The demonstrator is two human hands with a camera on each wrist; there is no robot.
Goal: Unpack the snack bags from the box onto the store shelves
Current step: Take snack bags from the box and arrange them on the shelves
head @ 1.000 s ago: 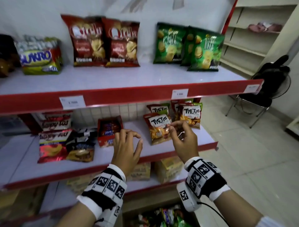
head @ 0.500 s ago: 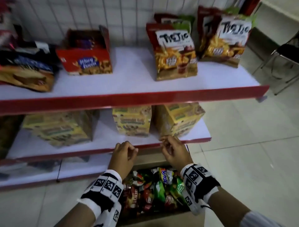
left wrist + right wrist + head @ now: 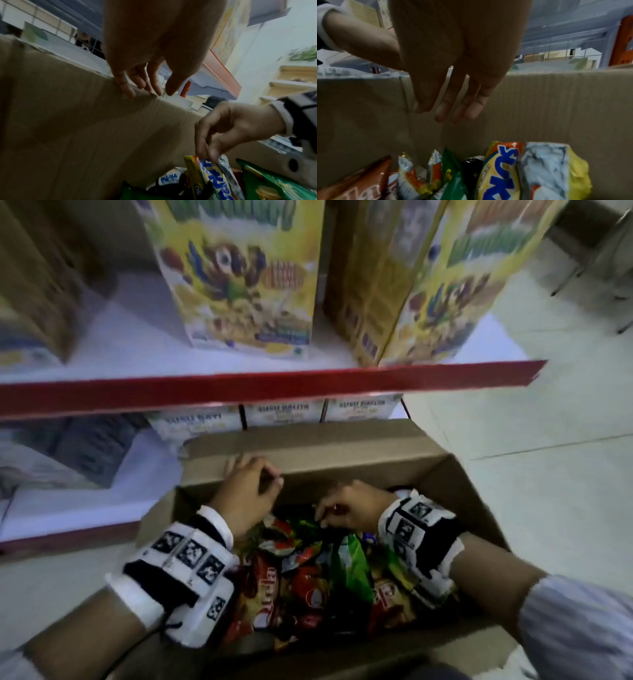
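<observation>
An open cardboard box (image 3: pixel 308 446) stands on the floor under the shelves, filled with snack bags (image 3: pixel 308 580): red ones, a green one (image 3: pixel 352 570) and a yellow bag with blue letters (image 3: pixel 500 169). My left hand (image 3: pixel 260 474) hovers at the top edge of the box's far wall, its fingers (image 3: pixel 125 89) loosely curled and holding nothing. Inside the box, my right hand (image 3: pixel 325 511) points its fingers (image 3: pixel 471 108) down over the bags. In the left wrist view its fingertips (image 3: pixel 204 155) reach the top of the yellow bag (image 3: pixel 211 175); I see no firm grip.
Yellow cereal boxes (image 3: pixel 239 285) stand on the shelf just above, behind its red front edge (image 3: pixel 239 392). White milk cartons (image 3: pixel 284 414) sit on the lowest shelf behind the box. Tiled floor (image 3: pixel 531 474) lies to the right, with chair legs (image 3: pixel 599 268) far right.
My view has dropped from the upper snack shelves to the box on the floor. Both hands came down from the shelf level; the right one now reaches inside the box.
</observation>
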